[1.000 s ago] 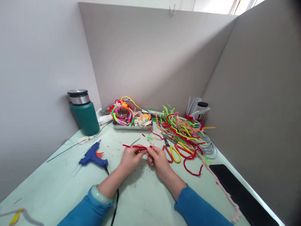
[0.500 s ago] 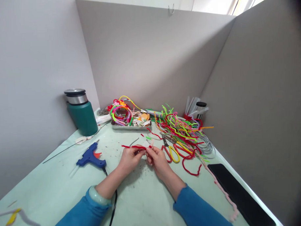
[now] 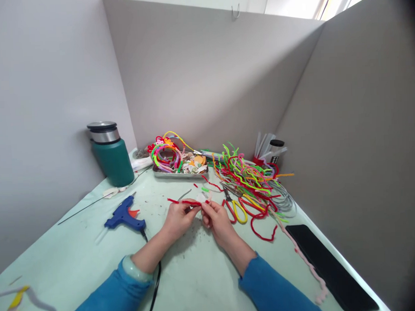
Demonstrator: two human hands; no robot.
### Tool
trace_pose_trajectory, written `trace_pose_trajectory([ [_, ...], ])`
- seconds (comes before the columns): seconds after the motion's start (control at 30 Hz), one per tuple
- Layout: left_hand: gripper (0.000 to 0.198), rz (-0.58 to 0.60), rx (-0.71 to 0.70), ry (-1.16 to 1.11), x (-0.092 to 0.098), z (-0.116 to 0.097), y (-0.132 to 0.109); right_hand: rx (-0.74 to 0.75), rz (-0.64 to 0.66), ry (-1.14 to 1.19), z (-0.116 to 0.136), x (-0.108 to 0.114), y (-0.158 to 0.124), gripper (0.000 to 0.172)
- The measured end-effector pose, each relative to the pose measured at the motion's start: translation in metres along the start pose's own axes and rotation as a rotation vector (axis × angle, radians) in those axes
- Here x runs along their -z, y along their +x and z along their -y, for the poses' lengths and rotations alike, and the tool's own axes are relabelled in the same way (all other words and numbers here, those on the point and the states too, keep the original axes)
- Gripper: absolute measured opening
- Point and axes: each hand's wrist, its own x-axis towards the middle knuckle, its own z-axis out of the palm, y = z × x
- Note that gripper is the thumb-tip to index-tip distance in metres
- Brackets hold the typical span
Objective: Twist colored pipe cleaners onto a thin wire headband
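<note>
A person in blue sleeves works at a tabletop (image 3: pixel 198 287), left hand (image 3: pixel 177 218) and right hand (image 3: pixel 219 220) meeting at its middle, each pinching a red fuzzy wire (image 3: pixel 192 203) between thumb and fingers, its left end poking out past the left knuckles. The fingertips cover part of the wire, and a whitish scrap (image 3: pixel 201 198) just behind them is too small to identify. The cord (image 3: pixel 154 291) of a blue glue gun (image 3: pixel 126 216) slips out of sight behind the left forearm, while a yellow and grey object (image 3: pixel 18 298) is cut off at the lower left. Blades and handles of the scissors (image 3: pixel 245 214) blur into a tangle of coloured fuzzy wires (image 3: pixel 249 174), where single strands are hard to follow. Grey panels (image 3: pixel 204 74) wall in the far, left and right sides; a black slab (image 3: pixel 329 264) lies along the right edge, and a metal tray (image 3: pixel 181 176) and green bottle (image 3: pixel 113 163) stand toward the back. The widest room for moving lies between the forearms and left of the glue gun
</note>
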Motion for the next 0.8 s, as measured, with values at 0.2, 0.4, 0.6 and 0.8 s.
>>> trace_pose_trajectory([
  [0.2,0.017,0.029,-0.01,0.004,0.0006,-0.0013,0.0001,0.018,-0.009,0.006,-0.0006,-0.0002,0.0008,0.029],
  [0.4,0.017,0.024,-0.003,0.006,0.0006,-0.0022,0.0006,0.022,0.001,-0.001,-0.0004,-0.0003,0.0018,0.028],
  [0.6,0.018,0.024,-0.016,0.0,0.0002,0.0001,-0.0001,0.026,0.004,0.011,-0.0006,-0.0002,0.002,0.027],
  [0.8,0.016,0.029,-0.02,-0.02,-0.0006,0.0022,-0.0002,0.024,0.003,0.021,-0.0014,-0.0007,0.0022,0.027],
])
